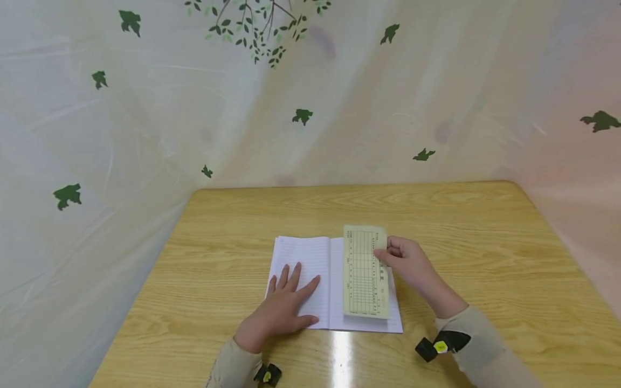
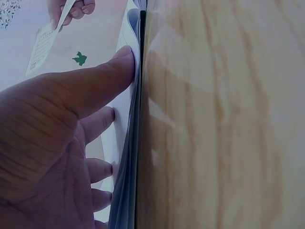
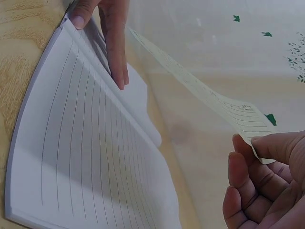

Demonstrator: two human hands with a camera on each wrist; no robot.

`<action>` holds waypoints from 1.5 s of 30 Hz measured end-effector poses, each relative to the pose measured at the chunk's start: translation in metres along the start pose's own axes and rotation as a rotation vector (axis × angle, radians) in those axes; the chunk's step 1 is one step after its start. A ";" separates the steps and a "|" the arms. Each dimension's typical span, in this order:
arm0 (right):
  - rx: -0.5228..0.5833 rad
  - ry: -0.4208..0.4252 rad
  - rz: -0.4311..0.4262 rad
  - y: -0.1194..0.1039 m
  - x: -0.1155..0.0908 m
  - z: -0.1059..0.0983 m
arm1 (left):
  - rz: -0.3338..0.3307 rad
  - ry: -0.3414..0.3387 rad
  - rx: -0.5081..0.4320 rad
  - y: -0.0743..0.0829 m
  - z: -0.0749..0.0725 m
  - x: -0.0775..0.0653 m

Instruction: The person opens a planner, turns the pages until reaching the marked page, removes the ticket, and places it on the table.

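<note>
An open notebook with lined white pages lies on the table. My left hand rests on its left page with the fingers spread; in the left wrist view its thumb and fingertips press the paper. My right hand pinches a pale yellow-green printed slip by its right edge, between thumb and fingers. The slip, printed with a ruled table, is held above the right page, hiding much of it. In the right wrist view the slip stands apart from the notebook's right page.
The wooden table extends around the notebook on all sides. Behind it hangs a pale curtain printed with green birds and leafy branches. Each sleeve bears a black strap at the wrist.
</note>
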State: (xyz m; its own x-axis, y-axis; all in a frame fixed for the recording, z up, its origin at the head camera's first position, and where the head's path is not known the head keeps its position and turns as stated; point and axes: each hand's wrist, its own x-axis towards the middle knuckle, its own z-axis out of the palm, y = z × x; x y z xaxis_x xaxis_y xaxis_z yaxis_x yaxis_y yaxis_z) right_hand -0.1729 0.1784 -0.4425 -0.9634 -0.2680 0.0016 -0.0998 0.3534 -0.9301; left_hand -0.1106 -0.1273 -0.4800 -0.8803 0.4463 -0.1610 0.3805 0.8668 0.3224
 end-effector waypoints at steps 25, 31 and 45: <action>-0.360 0.139 0.097 0.060 -0.038 -0.071 | 0.042 0.020 -0.021 -0.001 -0.002 -0.001; -0.523 0.158 0.029 0.075 -0.038 -0.073 | -0.049 0.066 0.001 -0.003 -0.002 -0.001; -0.742 0.147 0.122 0.071 -0.038 -0.069 | -0.506 0.317 0.011 -0.002 -0.003 -0.004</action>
State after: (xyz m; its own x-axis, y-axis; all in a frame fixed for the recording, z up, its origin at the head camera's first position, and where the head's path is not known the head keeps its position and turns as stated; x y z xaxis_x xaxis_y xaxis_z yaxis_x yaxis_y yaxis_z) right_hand -0.1602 0.2755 -0.4834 -0.9964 -0.0844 0.0115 -0.0809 0.8959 -0.4369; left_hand -0.1081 -0.1313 -0.4775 -0.9940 -0.1093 -0.0051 -0.1066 0.9574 0.2683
